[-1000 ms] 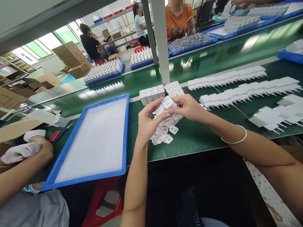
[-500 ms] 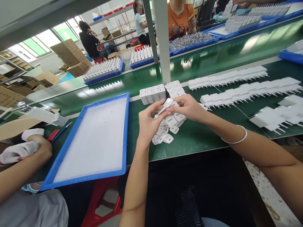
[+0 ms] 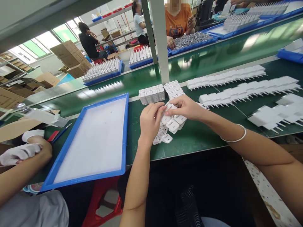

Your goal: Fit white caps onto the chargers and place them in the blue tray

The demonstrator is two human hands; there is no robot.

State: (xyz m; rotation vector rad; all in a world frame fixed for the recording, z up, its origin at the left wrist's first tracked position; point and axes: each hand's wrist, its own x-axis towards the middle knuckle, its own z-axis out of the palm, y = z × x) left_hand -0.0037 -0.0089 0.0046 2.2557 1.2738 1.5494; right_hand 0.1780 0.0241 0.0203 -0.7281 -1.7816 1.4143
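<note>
A: Edges and room noted? 
B: The loose pile of white chargers (image 3: 169, 127) is found on the green table (image 3: 201, 135), near its front edge, about midway along. The blue-rimmed tray (image 3: 125, 132) lies just left of the pile, its white floor bare. Two squared blocks of chargers (image 3: 161, 91) are stood behind the pile; rows of pronged chargers (image 3: 236, 88) fill the right half. A bare green strip is left in front of the pile.

A: Grips? 
B: The left hand (image 3: 149, 121) and right hand (image 3: 186, 107) are closed together over the pile's top; one charger (image 3: 169, 107) is pinched between their fingertips.

A: Anything unclear? 
B: That charger is mostly covered by fingers, so its long axis and facing cannot be told. A co-worker's gloved hand (image 3: 21, 151) is seen at the table's left end.
</note>
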